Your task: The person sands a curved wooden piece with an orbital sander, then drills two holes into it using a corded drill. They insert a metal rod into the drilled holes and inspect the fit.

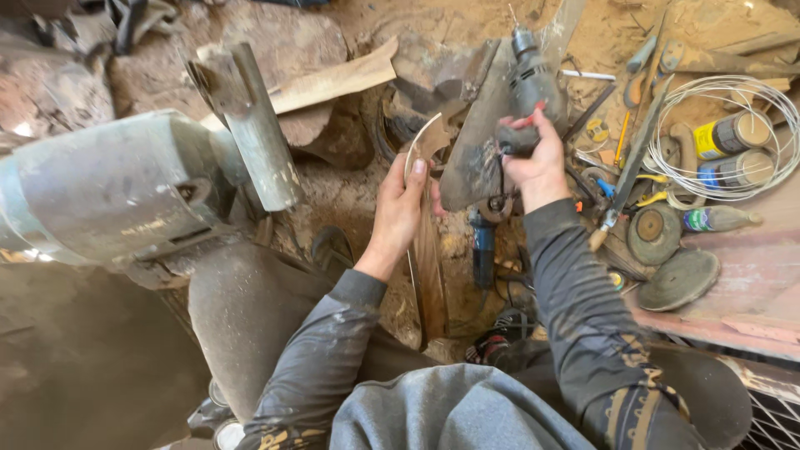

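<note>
My left hand grips a long curved wooden piece that stands nearly upright, its pale curved top above my thumb. My right hand is closed around the handle of a grey electric drill, whose chuck points away from me toward the sandy ground. The drill sits just right of the wooden piece, over a dark flat slab. Both arms wear dusty grey sleeves.
A large grey motor machine with a metal pipe fills the left. On the right lie coiled white wire, cans, round sanding discs, a tube, screwdrivers and a blue tool. Sawdust covers the ground.
</note>
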`<control>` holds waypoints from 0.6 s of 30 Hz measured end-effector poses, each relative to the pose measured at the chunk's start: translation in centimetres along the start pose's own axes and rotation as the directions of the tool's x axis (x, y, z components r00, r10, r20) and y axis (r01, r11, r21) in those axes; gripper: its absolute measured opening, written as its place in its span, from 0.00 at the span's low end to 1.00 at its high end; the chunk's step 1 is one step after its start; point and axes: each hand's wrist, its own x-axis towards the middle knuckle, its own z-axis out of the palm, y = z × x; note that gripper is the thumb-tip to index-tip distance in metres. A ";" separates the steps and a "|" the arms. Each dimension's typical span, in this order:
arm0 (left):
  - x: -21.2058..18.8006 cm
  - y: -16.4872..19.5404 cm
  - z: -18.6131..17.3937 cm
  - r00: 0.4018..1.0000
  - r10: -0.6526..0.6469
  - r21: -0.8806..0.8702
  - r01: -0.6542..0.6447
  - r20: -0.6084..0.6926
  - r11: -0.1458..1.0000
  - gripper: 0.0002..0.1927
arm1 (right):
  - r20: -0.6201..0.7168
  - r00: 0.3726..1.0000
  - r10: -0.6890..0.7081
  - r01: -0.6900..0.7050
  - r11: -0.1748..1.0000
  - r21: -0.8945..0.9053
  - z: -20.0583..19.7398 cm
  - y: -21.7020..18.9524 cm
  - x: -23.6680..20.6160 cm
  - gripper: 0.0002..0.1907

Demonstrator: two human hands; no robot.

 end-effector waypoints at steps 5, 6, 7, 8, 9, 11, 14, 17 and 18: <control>0.2 -4.2 1.1 0.976 -0.217 0.174 0.217 -0.019 0.961 0.18 | 0.160 0.987 0.010 0.058 0.909 -0.413 -1.5 -8.4 -5.2 0.17; -0.1 -4.9 1.8 0.972 -0.233 0.174 0.236 -0.035 0.956 0.17 | 0.200 0.977 -0.068 0.181 0.758 -0.627 -1.6 -10.3 -7.8 0.16; -0.3 -5.5 2.6 0.965 -0.258 0.173 0.263 -0.051 0.949 0.17 | 0.202 0.969 -0.145 0.248 0.607 -0.755 -1.7 -12.3 -10.5 0.13; -0.7 -6.0 3.4 0.957 -0.284 0.173 0.291 -0.065 0.941 0.17 | 0.273 0.940 -0.204 0.336 0.425 -0.840 -1.8 -14.3 -13.5 0.10; -0.7 -6.3 4.2 0.960 -0.275 0.190 0.280 -0.051 0.941 0.16 | 0.313 0.916 -0.251 0.368 0.218 -0.904 -1.9 -16.2 -16.4 0.10; -0.2 -6.5 5.5 0.966 -0.256 0.227 0.256 -0.029 0.940 0.16 | 0.267 0.918 -0.292 0.227 -0.163 -0.960 -2.1 -19.1 -20.3 0.11; 1.7 -6.1 6.7 0.994 -0.024 -0.008 0.023 -0.105 1.000 0.18 | 0.037 0.954 -0.298 -0.119 -0.489 -0.864 -3.1 -21.1 -21.8 0.12; 2.1 -6.5 8.5 0.967 -0.007 -0.481 -0.121 -0.256 0.868 0.19 | -0.151 0.936 -0.316 -0.319 -0.591 -0.741 -4.5 -22.8 -21.6 0.13; 1.7 -7.1 9.5 0.961 -0.070 -0.554 -0.094 -0.268 0.827 0.20 | -0.180 0.934 -0.309 -0.340 -0.615 -0.711 -5.0 -23.1 -21.4 0.13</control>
